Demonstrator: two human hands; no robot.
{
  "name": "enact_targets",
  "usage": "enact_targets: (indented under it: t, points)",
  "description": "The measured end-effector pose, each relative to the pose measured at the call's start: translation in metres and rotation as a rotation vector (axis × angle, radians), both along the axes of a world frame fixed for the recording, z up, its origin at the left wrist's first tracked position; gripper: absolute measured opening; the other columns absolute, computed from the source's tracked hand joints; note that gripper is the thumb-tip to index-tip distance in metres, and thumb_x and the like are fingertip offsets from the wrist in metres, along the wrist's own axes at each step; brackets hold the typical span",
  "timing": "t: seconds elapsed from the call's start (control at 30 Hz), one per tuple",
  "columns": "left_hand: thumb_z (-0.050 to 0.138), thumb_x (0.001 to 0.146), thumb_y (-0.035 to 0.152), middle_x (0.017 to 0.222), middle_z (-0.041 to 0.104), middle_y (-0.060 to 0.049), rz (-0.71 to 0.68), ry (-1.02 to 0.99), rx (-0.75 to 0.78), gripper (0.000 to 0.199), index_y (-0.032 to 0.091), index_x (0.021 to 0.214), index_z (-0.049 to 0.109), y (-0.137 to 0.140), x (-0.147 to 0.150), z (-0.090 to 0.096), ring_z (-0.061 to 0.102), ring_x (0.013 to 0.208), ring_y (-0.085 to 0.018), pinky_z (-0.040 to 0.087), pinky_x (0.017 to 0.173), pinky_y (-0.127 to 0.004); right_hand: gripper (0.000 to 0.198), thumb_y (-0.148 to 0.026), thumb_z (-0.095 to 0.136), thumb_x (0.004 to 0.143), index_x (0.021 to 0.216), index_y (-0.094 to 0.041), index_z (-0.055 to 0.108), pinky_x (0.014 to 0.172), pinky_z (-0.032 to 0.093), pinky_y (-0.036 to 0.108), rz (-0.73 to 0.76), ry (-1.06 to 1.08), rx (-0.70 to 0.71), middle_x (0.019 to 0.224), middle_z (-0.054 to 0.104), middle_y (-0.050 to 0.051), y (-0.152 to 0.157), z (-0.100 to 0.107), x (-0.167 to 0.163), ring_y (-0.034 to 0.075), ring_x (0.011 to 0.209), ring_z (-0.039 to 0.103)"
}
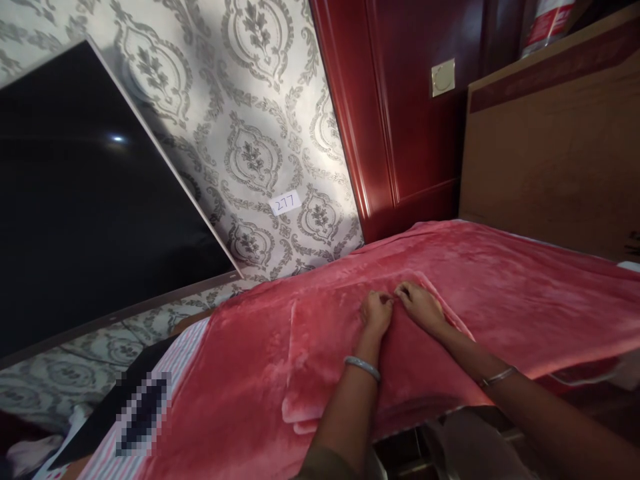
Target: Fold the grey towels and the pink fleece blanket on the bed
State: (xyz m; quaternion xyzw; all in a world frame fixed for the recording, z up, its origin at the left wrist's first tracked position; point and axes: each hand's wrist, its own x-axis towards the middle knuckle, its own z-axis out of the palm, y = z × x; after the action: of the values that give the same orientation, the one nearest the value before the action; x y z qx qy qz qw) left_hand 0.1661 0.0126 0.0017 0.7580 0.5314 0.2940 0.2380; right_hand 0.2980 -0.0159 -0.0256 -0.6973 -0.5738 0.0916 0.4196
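A folded piece of pink-red plush cloth [325, 360] lies flat on a larger plush cover [525, 293] of the same colour. My left hand [379, 310] rests on the folded cloth near its far edge, with fingers curled into a pinch. Just to its right, my right hand [419, 305] is also pinched, its fingertips almost meeting those of the left. Both seem to grip a bit of the cloth's surface, though the exact spot between the fingertips is too small to make out. A small yellowish patch shows beside the right hand.
A large dark screen [100, 200] leans at the left by the patterned wall [255, 153]. Behind the cover are a dark red panel [415, 133] and a big cardboard box [550, 153]. Striped cloth [193, 340] shows under the cover's left edge, near a blurred-out patch [145, 413].
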Motion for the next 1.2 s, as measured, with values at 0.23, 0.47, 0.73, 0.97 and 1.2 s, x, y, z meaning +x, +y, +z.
enact_targets:
  t: [0.23, 0.47, 0.73, 0.97, 1.2]
  points:
    - [0.068, 0.087, 0.018, 0.102, 0.077, -0.006, 0.026, 0.029, 0.002, 0.013, 0.022, 0.091, 0.079, -0.005, 0.000, 0.007, 0.070, 0.095, -0.021, 0.053, 0.087, -0.032, 0.022, -0.023, 0.044, 0.094, 0.090, -0.019, 0.065, 0.075, 0.041, 0.029, 0.044, 0.020, -0.004, 0.093, 0.070, 0.008, 0.002, -0.003, 0.000, 0.020, 0.088, 0.062]
    - [0.067, 0.088, 0.021, 0.103, 0.076, -0.009, 0.050, 0.073, 0.002, 0.011, 0.020, 0.089, 0.078, -0.006, 0.002, 0.007, 0.069, 0.096, -0.022, 0.052, 0.084, -0.031, 0.024, -0.024, 0.039, 0.093, 0.082, -0.020, 0.059, 0.080, 0.043, 0.031, 0.165, 0.046, 0.004, 0.090, 0.069, 0.008, 0.007, -0.001, 0.004, 0.020, 0.086, 0.062]
    - [0.061, 0.093, 0.027, 0.099, 0.075, -0.009, 0.058, 0.108, 0.014, 0.017, 0.019, 0.084, 0.073, -0.008, 0.004, 0.005, 0.067, 0.093, -0.021, 0.050, 0.084, -0.032, 0.024, -0.029, 0.036, 0.090, 0.077, -0.021, 0.055, 0.077, 0.041, 0.033, 0.223, 0.070, 0.006, 0.081, 0.066, 0.008, 0.010, -0.005, 0.006, 0.020, 0.078, 0.058]
    - [0.062, 0.090, 0.022, 0.096, 0.074, -0.008, 0.071, 0.103, 0.032, 0.013, 0.021, 0.082, 0.072, -0.009, 0.004, 0.004, 0.066, 0.092, -0.022, 0.050, 0.086, -0.034, 0.022, -0.031, 0.038, 0.088, 0.073, -0.022, 0.052, 0.078, 0.043, 0.034, 0.297, 0.159, 0.027, 0.078, 0.065, 0.005, 0.008, -0.007, 0.004, 0.019, 0.076, 0.056]
    - [0.061, 0.089, 0.019, 0.095, 0.074, -0.008, 0.047, 0.093, 0.034, 0.013, 0.021, 0.083, 0.073, -0.009, 0.003, 0.005, 0.067, 0.092, -0.022, 0.050, 0.086, -0.033, 0.029, -0.044, 0.043, 0.086, 0.069, -0.022, 0.050, 0.074, 0.046, 0.032, 0.323, 0.328, 0.077, 0.072, 0.060, 0.004, 0.011, -0.007, 0.008, 0.018, 0.072, 0.054]
